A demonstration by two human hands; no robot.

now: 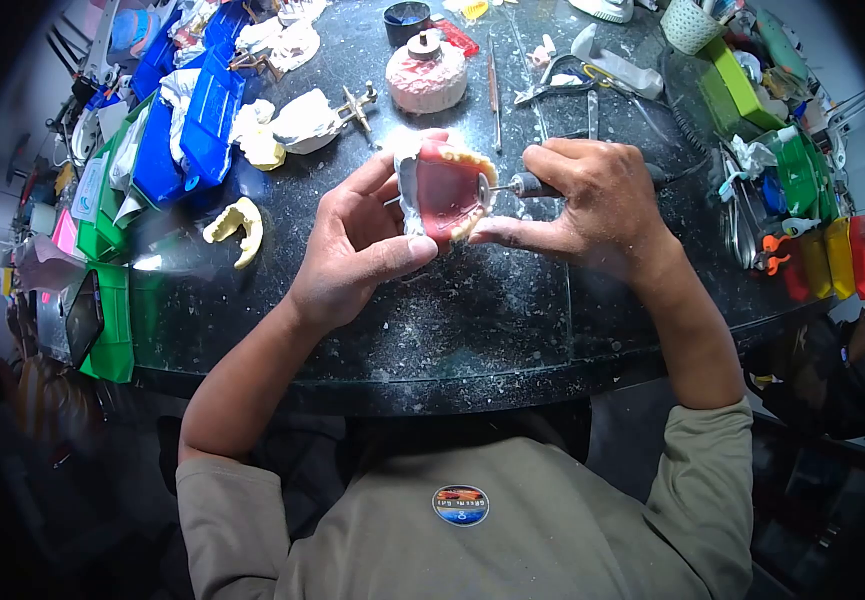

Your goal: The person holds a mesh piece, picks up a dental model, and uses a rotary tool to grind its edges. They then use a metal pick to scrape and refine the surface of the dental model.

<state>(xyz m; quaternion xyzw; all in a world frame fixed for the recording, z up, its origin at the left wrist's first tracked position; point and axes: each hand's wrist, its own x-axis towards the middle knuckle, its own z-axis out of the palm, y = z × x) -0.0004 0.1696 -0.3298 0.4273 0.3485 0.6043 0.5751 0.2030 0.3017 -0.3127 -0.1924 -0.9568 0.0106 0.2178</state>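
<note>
My left hand (352, 240) is closed around the edge of a denture (444, 195) with a pink base, a row of pale teeth and white plaster along its left side. The thumb presses on the lower edge, and the fingers go behind it. In my right hand (602, 200) is a rotary handpiece (528, 185), gripped near its front end. A small round disc (483, 189) on its shank sits right at the inner side of the teeth. My right thumb reaches to the denture's lower right edge.
White dust covers the dark table (432, 345). Beyond the hands stand a round pink-and-white flask (427, 75) and a black cup (407, 22). A yellowish arch-shaped cast (236, 230) lies left, near blue bins (192, 130). Pliers (592, 105) and green bins (802, 165) are on the right.
</note>
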